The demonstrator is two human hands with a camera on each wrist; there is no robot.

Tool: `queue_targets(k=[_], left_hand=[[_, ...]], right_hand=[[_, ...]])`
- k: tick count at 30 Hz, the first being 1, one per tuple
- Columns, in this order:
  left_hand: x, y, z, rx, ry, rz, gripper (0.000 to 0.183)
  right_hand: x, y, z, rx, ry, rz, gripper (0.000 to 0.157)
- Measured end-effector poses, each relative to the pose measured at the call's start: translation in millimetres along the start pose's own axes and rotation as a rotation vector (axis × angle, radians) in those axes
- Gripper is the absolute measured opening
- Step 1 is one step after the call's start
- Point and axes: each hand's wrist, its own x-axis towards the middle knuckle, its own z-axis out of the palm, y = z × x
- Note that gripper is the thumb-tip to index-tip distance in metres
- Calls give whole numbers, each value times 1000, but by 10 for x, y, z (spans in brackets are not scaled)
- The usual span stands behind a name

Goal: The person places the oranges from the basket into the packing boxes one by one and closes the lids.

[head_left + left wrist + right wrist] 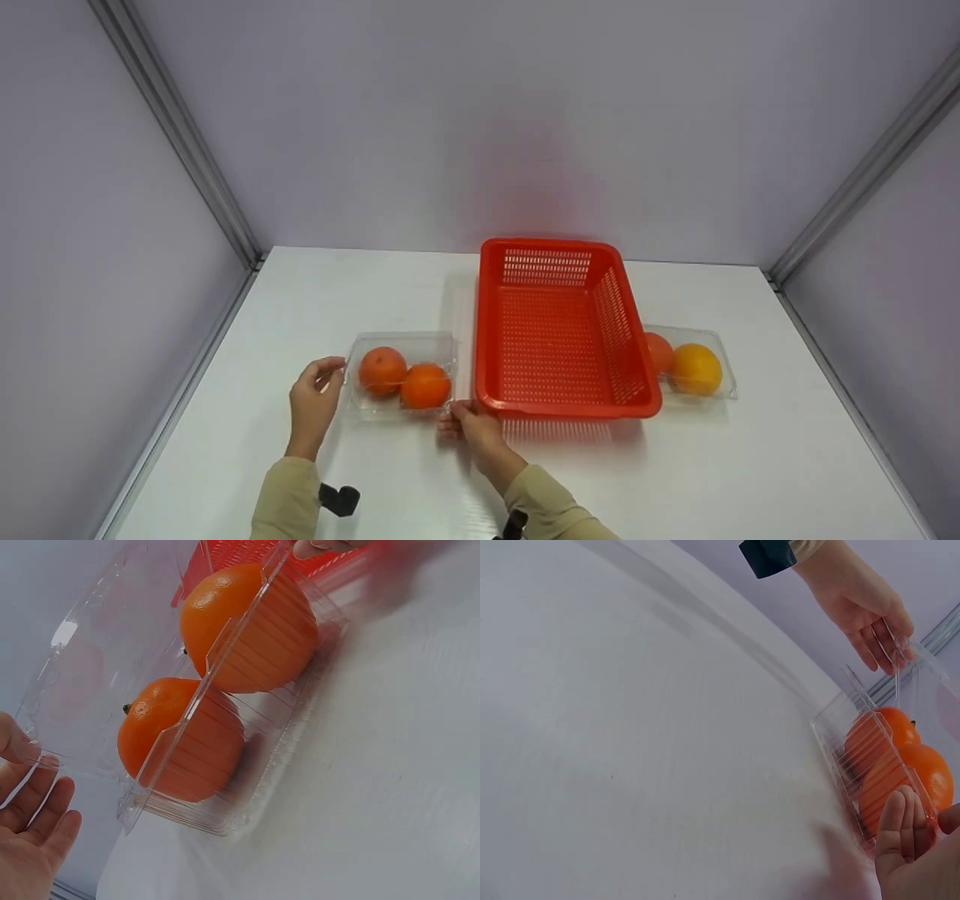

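Note:
A clear plastic clamshell box stands on the white table with its lid raised. Two orange fruits lie inside: one orange at the left, another orange at the right. My left hand pinches the lid's left edge between thumb and forefinger, as the left wrist view shows up close. At the box's front right corner, my right hand grips the rim with thumb and fingers, beside the red basket. In the right wrist view its fingers lie against the box's side wall.
A red plastic basket stands right of the box. Behind its right side, another clear box holds a yellow-orange fruit and a partly hidden reddish one. Pale walls enclose the table at the back and sides.

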Motion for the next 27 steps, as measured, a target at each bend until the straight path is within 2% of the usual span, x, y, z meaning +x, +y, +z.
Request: queue_targets(k=[4,11,19,27], left_hand=[[-24,-47,12,24,3,-6,20],[-75,-119,32,10,16,-8,20],[-98,-195,47,72,-38,-70,25],[-133,-264,55,113,-61,-113,28]], right_hand=[[-5,4,-4,2,-4,2,9],[-3,-16,-14,8,-21,7,21],[-9,-32,-21,24,-8,30,18],[-18,-39,-37,33,-1,49,31]])
